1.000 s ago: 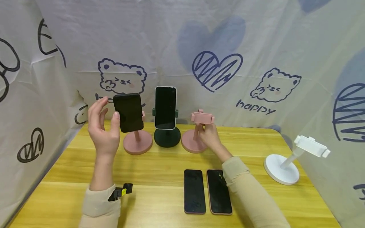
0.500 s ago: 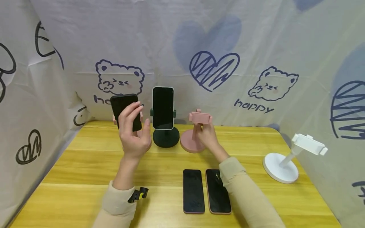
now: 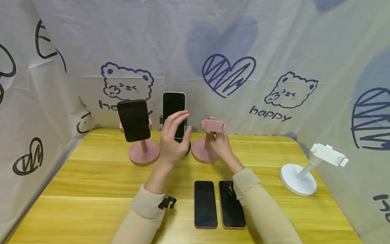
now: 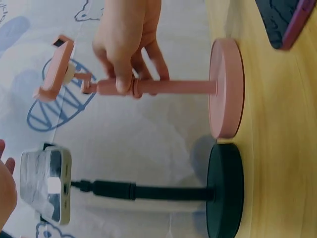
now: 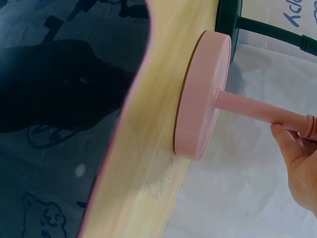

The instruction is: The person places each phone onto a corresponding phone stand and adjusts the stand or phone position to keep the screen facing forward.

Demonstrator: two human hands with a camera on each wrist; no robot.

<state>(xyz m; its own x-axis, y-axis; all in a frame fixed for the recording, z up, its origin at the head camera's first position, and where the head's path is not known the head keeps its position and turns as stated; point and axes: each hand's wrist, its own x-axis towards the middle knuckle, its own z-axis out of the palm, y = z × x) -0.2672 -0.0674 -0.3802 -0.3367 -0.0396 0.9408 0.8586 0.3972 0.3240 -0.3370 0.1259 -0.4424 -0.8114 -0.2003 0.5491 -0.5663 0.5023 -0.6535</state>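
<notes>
My right hand (image 3: 221, 145) grips the upper stem of a pink phone stand (image 3: 204, 151) whose clamp holds no phone. The left wrist view shows its fingers (image 4: 123, 74) around the stem. My left hand (image 3: 174, 139) is in the air with fingers loosely bent and nothing in them. It overlaps the white-framed phone (image 3: 173, 103) on the dark green stand (image 4: 173, 193), hiding part of both. Left of it, a black phone (image 3: 134, 120) is clamped upright in a second pink stand (image 3: 144, 153).
Two dark phones, a left one (image 3: 205, 204) and a pink-edged one (image 3: 231, 206), lie flat near the front of the wooden table (image 3: 76, 203). My right sleeve partly covers the pink-edged one. A white phone stand (image 3: 298, 179) is at the right. Patterned cloth (image 3: 182, 44) hangs behind.
My left hand has moved right, from beside the black phone, across it, to the front of the white-framed phone. My right hand stays on the pink stand's stem.
</notes>
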